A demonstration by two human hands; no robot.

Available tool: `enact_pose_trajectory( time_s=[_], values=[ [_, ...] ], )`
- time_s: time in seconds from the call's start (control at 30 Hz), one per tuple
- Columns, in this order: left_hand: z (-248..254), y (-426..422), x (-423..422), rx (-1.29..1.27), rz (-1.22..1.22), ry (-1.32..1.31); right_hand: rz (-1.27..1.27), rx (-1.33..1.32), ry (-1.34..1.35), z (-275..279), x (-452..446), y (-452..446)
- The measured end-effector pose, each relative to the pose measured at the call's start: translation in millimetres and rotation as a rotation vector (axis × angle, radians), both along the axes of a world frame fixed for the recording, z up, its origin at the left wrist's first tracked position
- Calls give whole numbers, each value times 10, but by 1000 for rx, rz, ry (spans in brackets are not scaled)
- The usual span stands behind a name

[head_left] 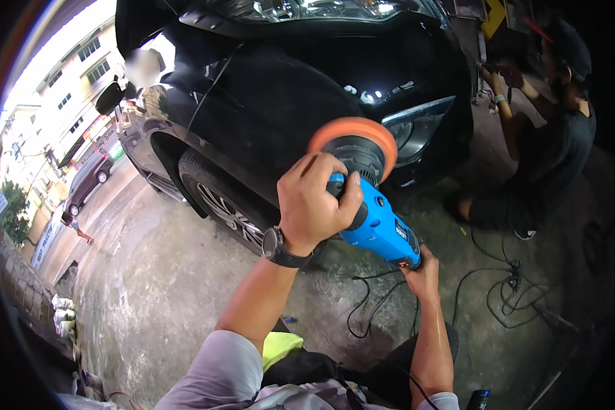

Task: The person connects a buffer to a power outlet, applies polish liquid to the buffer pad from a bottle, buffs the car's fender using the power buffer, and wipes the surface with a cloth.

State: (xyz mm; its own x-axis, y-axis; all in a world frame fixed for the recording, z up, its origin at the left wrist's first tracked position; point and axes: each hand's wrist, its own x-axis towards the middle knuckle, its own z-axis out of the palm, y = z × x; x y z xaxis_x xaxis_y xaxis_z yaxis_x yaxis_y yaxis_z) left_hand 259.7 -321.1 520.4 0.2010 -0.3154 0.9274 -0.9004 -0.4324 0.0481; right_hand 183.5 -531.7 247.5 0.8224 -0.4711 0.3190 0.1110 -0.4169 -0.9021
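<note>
A blue car polisher (383, 229) with an orange foam pad (362, 128) is in both my hands. My left hand (318, 201), with a dark watch on the wrist, wraps round the front handle near the pad. At the rear end of the body, my right hand (424, 273) grips the polisher; its fingers are partly hidden. The pad's edge lies against or just over the black car's front fender (273, 96), beside the headlight (420, 130). Whether it is spinning I cannot tell. A yellow-green cloth (280, 347) shows by my lap.
Black cords (516, 287) lie looped on the concrete floor (150, 294). Another person (553, 143) crouches at the right, near the car's front. The front wheel (219, 195) stands left of my hands. A dark bottle or can (478, 400) is at the bottom right.
</note>
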Motion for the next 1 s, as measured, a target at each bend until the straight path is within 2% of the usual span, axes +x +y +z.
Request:
enact_pose_trajectory(
  time_s=[0.33, 0.47, 0.87, 0.97, 1.0],
  values=[
    [909, 297, 248, -33, -36, -19, 12, -159, -46, 856, -190, 357],
    [1182, 427, 354, -23, 8, 59, 33, -171, -73, 1118, -244, 553],
    [1803, 1056, 870, 29, 53, -54, -3, -256, -196, 1731, -193, 1201],
    [2024, 1226, 1059, 136, 87, -219, 5, -250, -198, 1971, -177, 1321],
    [2119, 1296, 1174, 59, 69, -27, -2, -249, -197, 2056, -174, 1360]
  ],
)
